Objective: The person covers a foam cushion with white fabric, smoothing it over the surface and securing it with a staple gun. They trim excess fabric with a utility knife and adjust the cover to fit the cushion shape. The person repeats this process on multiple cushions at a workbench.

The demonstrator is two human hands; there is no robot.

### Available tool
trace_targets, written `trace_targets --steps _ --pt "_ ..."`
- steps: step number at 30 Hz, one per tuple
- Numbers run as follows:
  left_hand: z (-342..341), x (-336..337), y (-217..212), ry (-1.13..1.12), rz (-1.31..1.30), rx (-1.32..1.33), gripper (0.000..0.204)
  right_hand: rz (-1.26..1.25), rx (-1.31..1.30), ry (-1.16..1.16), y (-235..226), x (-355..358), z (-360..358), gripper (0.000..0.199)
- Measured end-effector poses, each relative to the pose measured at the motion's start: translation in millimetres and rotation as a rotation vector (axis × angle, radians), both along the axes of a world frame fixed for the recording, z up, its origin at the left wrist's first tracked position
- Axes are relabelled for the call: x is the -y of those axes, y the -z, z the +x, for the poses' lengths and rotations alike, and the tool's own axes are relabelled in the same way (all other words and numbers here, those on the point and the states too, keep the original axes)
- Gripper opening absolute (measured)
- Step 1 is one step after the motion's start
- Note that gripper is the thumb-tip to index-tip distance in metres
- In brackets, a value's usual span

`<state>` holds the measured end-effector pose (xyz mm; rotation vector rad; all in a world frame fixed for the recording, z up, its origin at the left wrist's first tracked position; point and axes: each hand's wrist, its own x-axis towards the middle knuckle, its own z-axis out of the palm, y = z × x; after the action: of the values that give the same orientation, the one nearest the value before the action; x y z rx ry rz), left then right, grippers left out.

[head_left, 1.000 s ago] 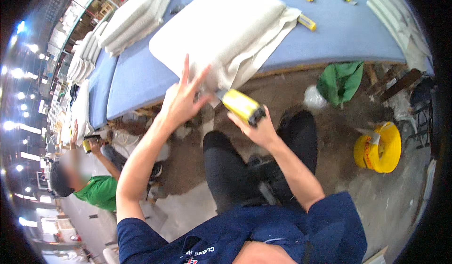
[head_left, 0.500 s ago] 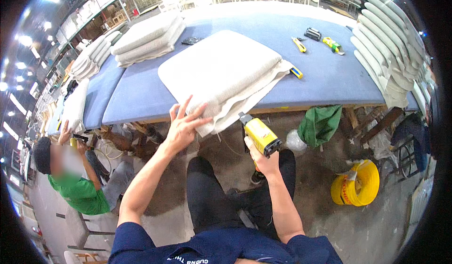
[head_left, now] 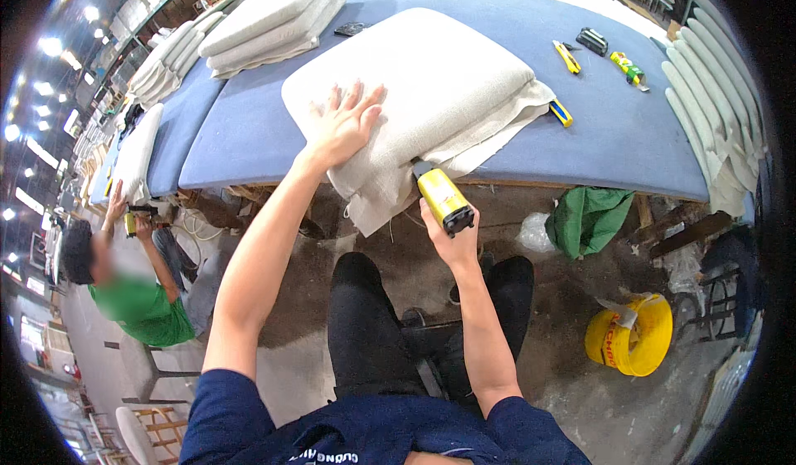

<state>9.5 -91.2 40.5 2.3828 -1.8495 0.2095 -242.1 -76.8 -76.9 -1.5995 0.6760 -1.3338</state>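
Note:
A cream fabric-covered seat cushion (head_left: 423, 67) lies on the blue padded table (head_left: 257, 150), one corner toward me. Loose fabric hangs along its near side and over the table edge. On the cushion's top, at its left near part, my left hand (head_left: 347, 126) rests flat with fingers spread. My right hand (head_left: 452, 237) is wrapped round the handle of a yellow and black staple gun (head_left: 444, 199). The gun's dark nose meets the loose fabric at the cushion's near side; whether it presses in cannot be made out.
Stacked cushions (head_left: 274, 21) stand at the back left, more cushions (head_left: 713, 92) at the right. A yellow cutter (head_left: 567, 57), a blue-yellow cutter (head_left: 561, 114) and a black device (head_left: 592, 41) lie on the table. A yellow bucket (head_left: 630, 336) is on the floor. A co-worker (head_left: 141, 299) sits at left.
My left hand has moved from the cushion's near corner onto its top and flattened. The staple gun has come up and left, its nose now at the fabric.

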Motion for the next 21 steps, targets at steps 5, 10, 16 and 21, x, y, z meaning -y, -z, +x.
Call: trace_targets --steps 5,10,16,21 --pt "-33 -28 4 0.029 -0.018 0.039 0.053 -0.054 -0.075 -0.023 16 1 0 0.033" --pt "-59 -41 17 0.156 -0.044 0.17 0.054 0.105 0.012 -0.065 31 6 -5 0.04" --pt "-74 -54 21 0.178 -0.01 0.377 0.071 0.053 -0.001 -0.089 15 1 -8 0.035" --pt "-72 -50 23 0.212 -0.017 0.374 0.078 -0.049 0.021 -0.045 9 -10 -3 0.017"
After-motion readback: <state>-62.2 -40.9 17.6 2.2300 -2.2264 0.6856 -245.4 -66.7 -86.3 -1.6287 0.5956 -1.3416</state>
